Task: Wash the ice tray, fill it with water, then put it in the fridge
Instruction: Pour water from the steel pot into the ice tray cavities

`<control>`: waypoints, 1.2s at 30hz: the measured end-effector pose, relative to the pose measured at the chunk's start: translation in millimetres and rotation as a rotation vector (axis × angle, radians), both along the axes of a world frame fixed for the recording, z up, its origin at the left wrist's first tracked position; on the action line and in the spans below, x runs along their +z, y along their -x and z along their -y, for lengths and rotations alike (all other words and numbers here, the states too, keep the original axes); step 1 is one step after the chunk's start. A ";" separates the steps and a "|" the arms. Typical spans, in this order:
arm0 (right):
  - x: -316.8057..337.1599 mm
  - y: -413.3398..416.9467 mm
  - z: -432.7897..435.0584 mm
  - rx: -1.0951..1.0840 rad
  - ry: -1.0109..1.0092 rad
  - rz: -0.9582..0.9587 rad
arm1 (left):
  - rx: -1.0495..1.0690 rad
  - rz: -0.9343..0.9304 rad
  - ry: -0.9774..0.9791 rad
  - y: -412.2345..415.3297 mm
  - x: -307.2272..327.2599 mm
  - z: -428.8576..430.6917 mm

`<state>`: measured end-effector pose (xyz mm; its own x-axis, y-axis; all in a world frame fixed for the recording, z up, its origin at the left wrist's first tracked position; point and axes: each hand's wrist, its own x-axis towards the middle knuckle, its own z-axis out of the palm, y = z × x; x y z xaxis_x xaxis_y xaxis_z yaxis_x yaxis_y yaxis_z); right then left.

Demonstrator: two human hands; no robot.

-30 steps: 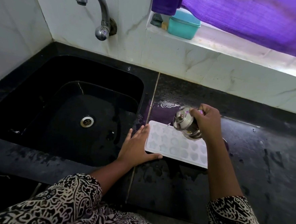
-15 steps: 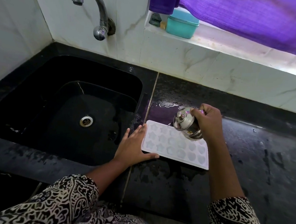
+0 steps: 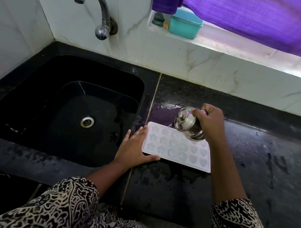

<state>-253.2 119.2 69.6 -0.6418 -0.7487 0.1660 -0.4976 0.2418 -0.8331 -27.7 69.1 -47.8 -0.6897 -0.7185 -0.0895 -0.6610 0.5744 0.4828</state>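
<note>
Head view: ice tray flat on the worktop just right of the sink, long axis running left to right, left hand straight-fingered against its left end, right hand gripping a tilted lidded steel pot above its far edge.

Shiny steel pot; matt white plastic tray; glossy, wet black stone counter; dull metal tap; woven purple curtain.

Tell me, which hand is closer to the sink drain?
Left. The left hand lies flat against the ice tray at its left edge, just right of the sink holding the drain. The right hand is farther right, holding a steel jug tilted over the tray.
</note>
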 end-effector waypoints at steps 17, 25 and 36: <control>2.2 2.7 -4.8 -0.090 0.125 0.361 | 0.006 -0.006 -0.016 -0.9 1.5 -0.9; -1.1 14.4 -21.7 -0.173 0.174 0.456 | 0.009 -0.028 -0.015 -1.6 0.3 -1.6; 2.7 22.6 -32.2 -0.132 0.154 0.224 | 0.022 -0.040 -0.013 -0.3 0.0 -2.0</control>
